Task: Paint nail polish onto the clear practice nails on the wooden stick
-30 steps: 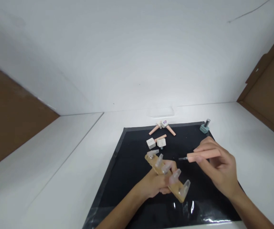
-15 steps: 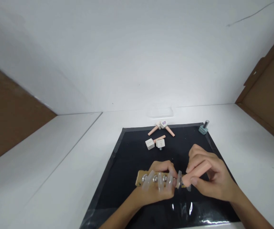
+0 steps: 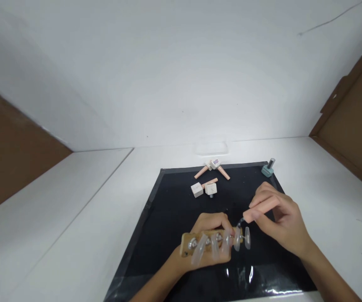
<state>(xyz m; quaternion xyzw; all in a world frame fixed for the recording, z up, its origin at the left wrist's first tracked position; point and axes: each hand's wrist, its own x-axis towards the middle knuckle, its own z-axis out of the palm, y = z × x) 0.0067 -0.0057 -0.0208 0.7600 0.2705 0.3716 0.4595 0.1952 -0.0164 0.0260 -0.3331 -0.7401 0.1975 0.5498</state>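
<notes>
My left hand (image 3: 211, 222) is closed around a wooden nail-tip stand (image 3: 187, 243), held tilted above the black mat. Several clear false nails (image 3: 215, 245) stick up from it on silver studs. My right hand (image 3: 283, 218) pinches the peach cap of a nail polish brush (image 3: 261, 209) between thumb and fingers. Its dark bristle end meets the top of a clear nail near the stand's right end. Whether any polish coats that nail I cannot tell.
White polish bottles with peach caps (image 3: 215, 164) lie at the back of the black mat (image 3: 168, 201). An uncapped white bottle (image 3: 211, 188) lies nearer. A teal bottle (image 3: 267, 170) is at the mat's far right corner. Behind sits a clear plastic tray (image 3: 212, 148). Brown panels flank both sides.
My right hand has lifted the brush slightly up and away, so its dark bristles now show near the nail's top. The stand has tilted a little in my left hand, its left end lower.
</notes>
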